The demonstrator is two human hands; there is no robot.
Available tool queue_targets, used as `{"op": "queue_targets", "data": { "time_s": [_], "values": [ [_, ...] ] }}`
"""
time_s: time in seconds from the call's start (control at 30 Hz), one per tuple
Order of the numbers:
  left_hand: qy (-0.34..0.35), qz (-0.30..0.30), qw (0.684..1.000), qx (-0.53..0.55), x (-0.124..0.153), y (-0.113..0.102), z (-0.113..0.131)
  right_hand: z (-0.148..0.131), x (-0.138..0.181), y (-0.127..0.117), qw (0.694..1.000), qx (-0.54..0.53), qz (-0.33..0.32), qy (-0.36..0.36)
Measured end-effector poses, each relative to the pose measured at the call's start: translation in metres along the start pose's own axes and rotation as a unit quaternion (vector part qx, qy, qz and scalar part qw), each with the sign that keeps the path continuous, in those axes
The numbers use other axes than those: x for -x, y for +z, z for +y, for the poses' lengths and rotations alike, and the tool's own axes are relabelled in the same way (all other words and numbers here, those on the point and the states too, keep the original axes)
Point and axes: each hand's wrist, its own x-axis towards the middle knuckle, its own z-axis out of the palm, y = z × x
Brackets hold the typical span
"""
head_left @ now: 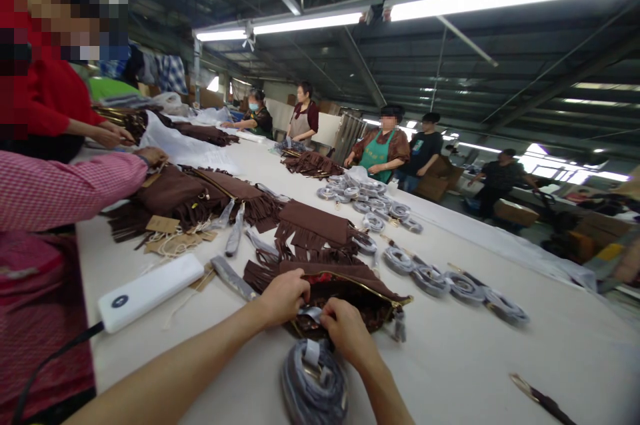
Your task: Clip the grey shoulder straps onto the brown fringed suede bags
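A brown fringed handbag [360, 278] lies on the table before me with its gold zip undone and a dark patterned lining showing. My left hand [285, 295] is closed on the left side of its mouth. At the front of the opening, my right hand [347, 328] has its fingertips pinched on a pale, shiny strip [311, 314] that lies between both hands. Part of the strip and some fingertips are hidden. Just below the bag, close to me, sits a coiled strap [315, 385] wrapped in grey plastic with a white band.
Several wrapped strap coils [430, 278] lie to the right and beyond. More brown fringed bags [315, 222] and cardboard tags [167, 225] lie left. A white power bank [150, 292] with a black cable is near my left arm. A co-worker's pink checked sleeve [75, 188] reaches in.
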Motion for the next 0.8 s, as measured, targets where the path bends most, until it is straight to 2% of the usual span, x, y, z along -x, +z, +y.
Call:
{"op": "queue_targets", "data": {
  "time_s": [0.1,0.17,0.23,0.3,0.37,0.4,0.47,0.53,0.6,0.7,0.8],
  "values": [
    [-0.003,0.000,1.000,-0.001,0.002,-0.001,0.003,-0.003,0.000,-0.009,0.998,-0.060,-0.022,-0.006],
    [0.012,-0.001,1.000,0.023,0.006,-0.009,0.006,-0.007,0.002,-0.020,0.994,-0.104,-0.042,-0.008],
    [0.038,0.034,0.998,0.049,0.011,-0.021,0.012,-0.012,0.006,-0.034,0.982,-0.175,-0.073,-0.002],
    [0.070,0.095,0.991,0.057,0.017,-0.032,0.022,-0.018,0.010,-0.046,0.948,-0.297,-0.116,0.005],
    [0.093,0.135,0.983,0.081,0.021,-0.037,0.035,-0.023,0.012,-0.050,0.893,-0.429,-0.138,-0.007],
    [0.095,0.135,0.979,0.121,0.023,-0.038,0.041,-0.026,0.012,-0.050,0.870,-0.475,-0.134,-0.019],
    [0.068,0.085,0.963,0.246,0.025,-0.033,0.050,-0.030,0.010,-0.045,0.853,-0.510,-0.103,-0.048],
    [0.014,0.000,0.931,0.364,0.026,-0.024,0.054,-0.034,0.008,-0.038,0.856,-0.507,-0.076,-0.067],
    [-0.018,-0.050,0.902,0.428,0.024,-0.015,0.054,-0.036,0.006,-0.033,0.863,-0.496,-0.063,-0.076],
    [-0.022,-0.027,0.884,0.467,0.020,-0.006,0.049,-0.033,0.004,-0.032,0.857,-0.509,-0.034,-0.072],
    [-0.041,0.001,0.868,0.495,0.016,-0.004,0.043,-0.024,0.001,-0.038,0.856,-0.513,0.060,-0.014]
  ]
}}
